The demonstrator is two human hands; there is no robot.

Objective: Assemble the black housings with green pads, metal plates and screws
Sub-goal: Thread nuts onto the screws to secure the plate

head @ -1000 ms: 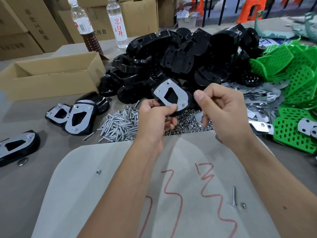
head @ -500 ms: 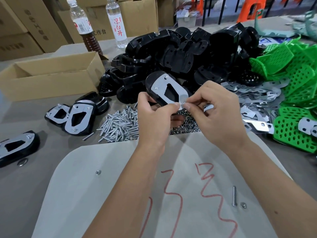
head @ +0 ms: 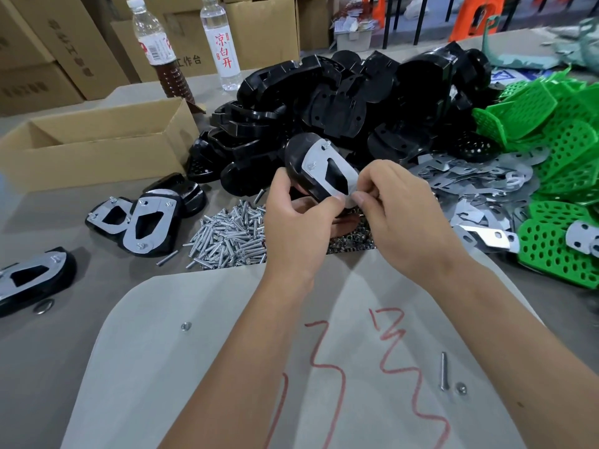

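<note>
black plastic filled my left hand (head: 293, 222): it gripped a housing (head: 299, 163) from below, held up above the near edge of the screw pile (head: 227, 234), with a metal plate (head: 327, 171) lying on its upturned face and two screw ends poking up at the plate's far end. my right hand (head: 402, 215) came in from the right, thumb and forefinger pinched together at the plate's near tip; whatever small piece they held was too hidden to tell. behind my hands sat the big heap of black housings (head: 356, 92), with loose metal plates (head: 470, 183) to the right of it and green pads (head: 557, 150) at the far right. three finished housings (head: 146, 222) lay on the bench (head: 48, 351) to the left, near a cardboard box (head: 97, 144). two bottles (head: 223, 43) stood at the far side. a pale sheet (head: 227, 367) with red marks lay nearest me, with a lone screw (head: 443, 374) and a nut beside it.
</note>
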